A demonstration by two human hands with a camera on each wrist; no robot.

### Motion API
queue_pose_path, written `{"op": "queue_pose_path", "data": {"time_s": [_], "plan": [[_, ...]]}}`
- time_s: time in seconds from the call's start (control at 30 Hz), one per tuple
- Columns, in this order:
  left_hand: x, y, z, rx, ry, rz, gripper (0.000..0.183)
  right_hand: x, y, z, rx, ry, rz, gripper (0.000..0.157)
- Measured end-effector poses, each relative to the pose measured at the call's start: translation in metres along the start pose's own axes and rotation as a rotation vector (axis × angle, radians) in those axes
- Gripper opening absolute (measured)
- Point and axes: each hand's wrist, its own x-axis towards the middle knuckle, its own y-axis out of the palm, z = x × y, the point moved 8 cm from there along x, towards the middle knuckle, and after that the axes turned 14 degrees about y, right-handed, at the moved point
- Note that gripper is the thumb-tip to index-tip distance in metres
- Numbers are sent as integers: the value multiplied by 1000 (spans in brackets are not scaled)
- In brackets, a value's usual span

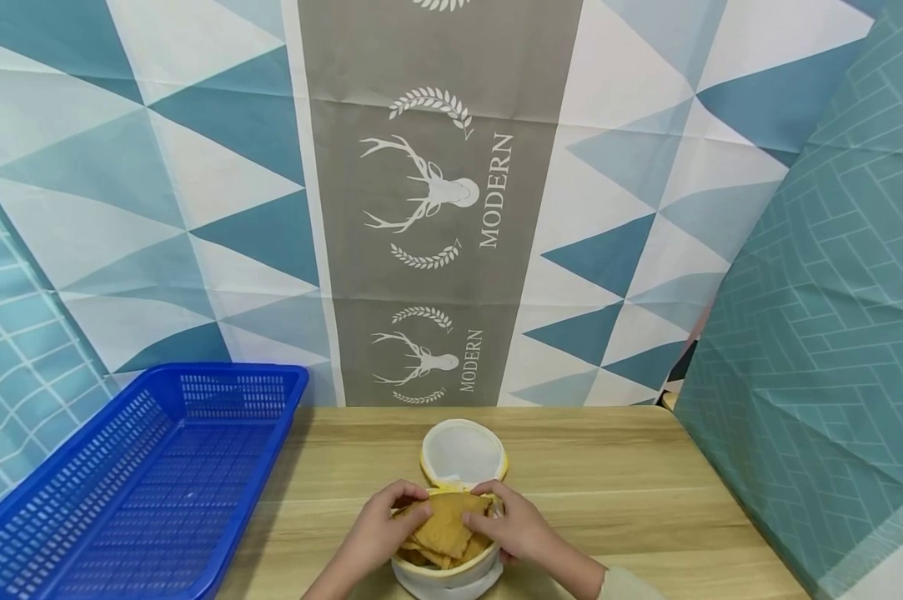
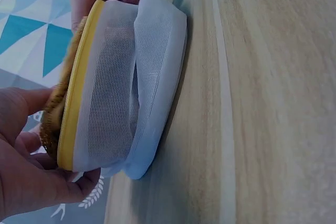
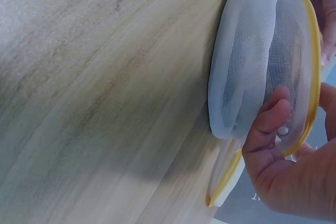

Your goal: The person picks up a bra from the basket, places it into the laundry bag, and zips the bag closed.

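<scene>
A round white mesh laundry bag (image 1: pixel 451 586) with a yellow zip rim stands on the table, its lid (image 1: pixel 464 452) folded back behind it. Folded mustard-brown cloth (image 1: pixel 445 527) fills the bag up to its rim. My left hand (image 1: pixel 379 531) pinches the cloth's left side, with some fingers against the rim; the left wrist view shows one fingertip outside the mesh. On the other side, my right hand (image 1: pixel 520 527) holds the bag. Its thumb lies on the cloth near the rim, and its lower fingers (image 3: pixel 270 124) curl against the mesh wall.
A blue plastic basket (image 1: pixel 267 454) stands on the left. The wooden table (image 1: pixel 609 475) reaches back to a patterned cloth backdrop (image 1: pixel 436 275). A teal sheet (image 1: pixel 834 375) hangs along the right side.
</scene>
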Motion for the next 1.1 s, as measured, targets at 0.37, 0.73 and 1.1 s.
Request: {"op": "queue_pose_path", "data": {"time_s": [0.37,0.73,1.1], "plan": [[0,8,-5,59,-7,69,24,2,-2,-7,2,63,-20,53],[-2,-5,1,67,-65,63,47,1,3,-4,-49,35,20,55],[-14,-13,13,70,-255,68,52,-1,4,-3,-54,24,23,54]]}}
